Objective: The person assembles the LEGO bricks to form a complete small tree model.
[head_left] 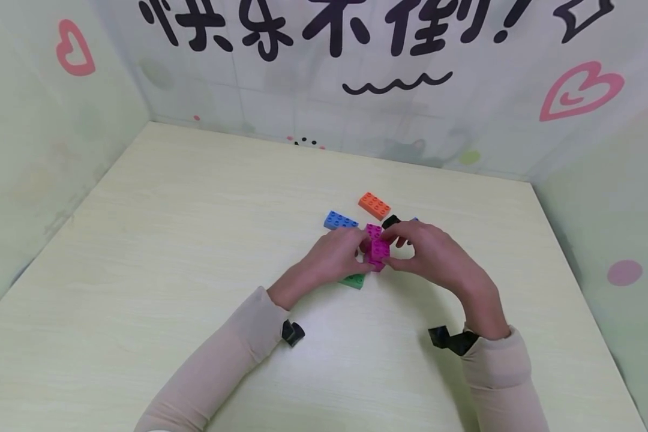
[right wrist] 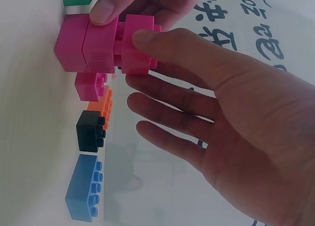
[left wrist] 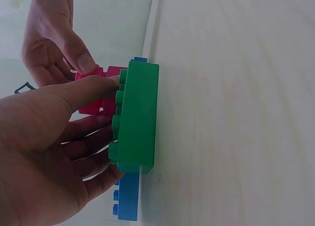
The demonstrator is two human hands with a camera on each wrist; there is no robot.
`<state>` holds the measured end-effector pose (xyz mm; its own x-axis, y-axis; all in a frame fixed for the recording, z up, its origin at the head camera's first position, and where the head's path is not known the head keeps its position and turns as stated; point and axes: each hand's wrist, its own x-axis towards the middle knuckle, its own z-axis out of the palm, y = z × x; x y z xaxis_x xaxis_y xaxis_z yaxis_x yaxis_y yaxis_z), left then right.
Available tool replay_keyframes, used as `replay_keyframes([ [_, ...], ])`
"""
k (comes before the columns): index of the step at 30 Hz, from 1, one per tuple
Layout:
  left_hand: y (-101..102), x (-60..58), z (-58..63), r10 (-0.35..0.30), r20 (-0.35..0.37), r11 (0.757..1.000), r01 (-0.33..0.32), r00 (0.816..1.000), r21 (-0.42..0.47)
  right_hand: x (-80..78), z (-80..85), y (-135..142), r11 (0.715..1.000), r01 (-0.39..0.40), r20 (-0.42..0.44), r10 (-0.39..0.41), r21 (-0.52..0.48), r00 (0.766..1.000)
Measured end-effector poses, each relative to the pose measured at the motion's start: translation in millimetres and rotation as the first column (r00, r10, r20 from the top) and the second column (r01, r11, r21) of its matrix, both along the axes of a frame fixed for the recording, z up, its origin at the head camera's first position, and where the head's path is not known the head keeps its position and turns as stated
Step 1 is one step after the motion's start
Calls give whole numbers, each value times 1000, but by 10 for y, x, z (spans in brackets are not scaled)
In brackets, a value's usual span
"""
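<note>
right wrist view: right hand (right wrist: 236, 108) pinches the upper pink brick (right wrist: 135, 59) directly above the pink stack (right wrist: 73, 45), narrow gap between, stacking axis upright; left hand (head_left: 335, 255), lower, pinches the stack.

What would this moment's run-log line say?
left hand: holds lower pink bricks | right hand: pinches top pink brick | fit: not flush | nearby: green brick, black brick

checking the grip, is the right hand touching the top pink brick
Touching: the right wrist view shows the thumb of the right hand against the side of the top pink brick.
</note>
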<state>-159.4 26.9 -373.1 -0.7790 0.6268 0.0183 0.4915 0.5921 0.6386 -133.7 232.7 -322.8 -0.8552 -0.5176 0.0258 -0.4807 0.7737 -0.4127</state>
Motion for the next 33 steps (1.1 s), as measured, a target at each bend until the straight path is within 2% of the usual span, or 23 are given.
replay_keyframes([
  [9,-20,-4,-4,-6,1,1000,6,1000,-11,-14,1,-33,1000,-22,-2,22,-7,1000],
  [20,-35,-6,-4,-23,-12,1000,23,1000,-6,-10,2,-5,1000,3,22,-3,-7,1000],
  [33,-19,7,9,-15,-14,1000,15,1000,4,20,8,-52,999,0,-42,2,43,999],
])
